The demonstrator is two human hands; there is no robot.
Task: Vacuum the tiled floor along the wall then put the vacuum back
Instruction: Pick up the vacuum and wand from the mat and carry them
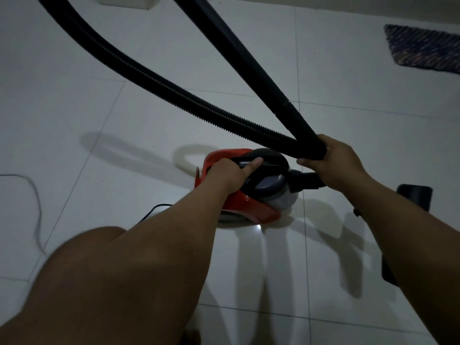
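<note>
A small red and black canister vacuum [251, 207] stands on the white tiled floor [124, 120] in the middle of the head view. My left hand [230, 174] grips the black carry handle on its top. My right hand [333, 163] is closed around the black wand [249, 66] near its lower end, where the ribbed black hose [149, 75] joins it. Wand and hose both rise toward the top of the frame, and their far ends are out of view.
A dark patterned mat [423, 48] lies at the upper right near the wall. A thin power cord [32, 195] trails across the floor at the left. A dark object [415, 195] sits behind my right forearm. My bare knee [99, 282] fills the lower left.
</note>
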